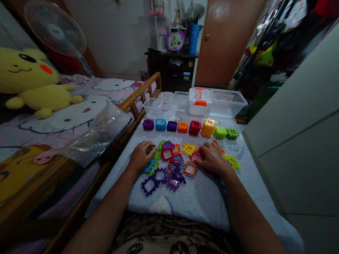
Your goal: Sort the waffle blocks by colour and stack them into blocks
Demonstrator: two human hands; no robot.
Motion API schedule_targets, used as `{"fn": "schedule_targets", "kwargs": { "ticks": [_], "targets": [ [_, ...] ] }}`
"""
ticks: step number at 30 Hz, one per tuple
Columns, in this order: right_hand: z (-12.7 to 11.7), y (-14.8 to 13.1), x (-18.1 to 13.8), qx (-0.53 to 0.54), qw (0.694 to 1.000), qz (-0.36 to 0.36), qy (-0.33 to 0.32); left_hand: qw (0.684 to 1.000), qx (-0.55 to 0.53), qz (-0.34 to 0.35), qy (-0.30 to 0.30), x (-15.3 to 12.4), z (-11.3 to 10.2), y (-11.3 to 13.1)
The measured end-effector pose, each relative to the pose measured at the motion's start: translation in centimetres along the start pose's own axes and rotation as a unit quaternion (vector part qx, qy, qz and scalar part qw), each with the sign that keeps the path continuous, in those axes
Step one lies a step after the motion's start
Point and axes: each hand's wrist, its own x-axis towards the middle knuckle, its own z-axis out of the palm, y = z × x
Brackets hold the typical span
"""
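A heap of flat, toothed plastic tiles [171, 165] in purple, blue, red, orange, yellow and green lies on a pale cloth-covered surface [189, 199] in front of me. My left hand [141, 155] rests curled at the heap's left edge, fingers closed on a dark green tile [149, 150]. My right hand [211, 157] lies on the heap's right side, fingertips pinching a red tile [196, 156]. Behind the heap stands a row of assembled cubes [190, 128], from purple at the left to green at the right.
Clear plastic boxes [227, 104] and a white box with an orange latch [199, 100] stand behind the cubes. A wooden bed rail [136, 100] runs along the left, with a crumpled clear bag [102, 131] and a yellow plush toy [29, 78]. A pale cabinet wall [304, 128] closes the right.
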Motion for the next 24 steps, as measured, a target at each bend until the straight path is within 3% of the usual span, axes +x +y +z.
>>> {"fn": "schedule_targets", "kwargs": {
  "ticks": [10, 15, 17, 24],
  "targets": [
    [0.1, 0.87, 0.39, 0.18, 0.983, 0.028, 0.038, 1.0, 0.003, -0.005, -0.001, 0.05, -0.08, 0.17],
    [0.13, 0.86, 0.61, 0.16, 0.976, 0.037, 0.143, 1.0, -0.002, -0.002, 0.001, 0.06, -0.09, 0.14],
    [0.24, 0.62, 0.71, 0.121, 0.979, 0.038, 0.156, 1.0, -0.003, -0.002, -0.001, 0.06, -0.1, 0.12],
    [-0.05, 0.37, 0.38, 0.064, 0.998, -0.008, 0.019, 1.0, -0.002, -0.006, -0.004, 0.03, -0.15, 0.16]
  ]
}}
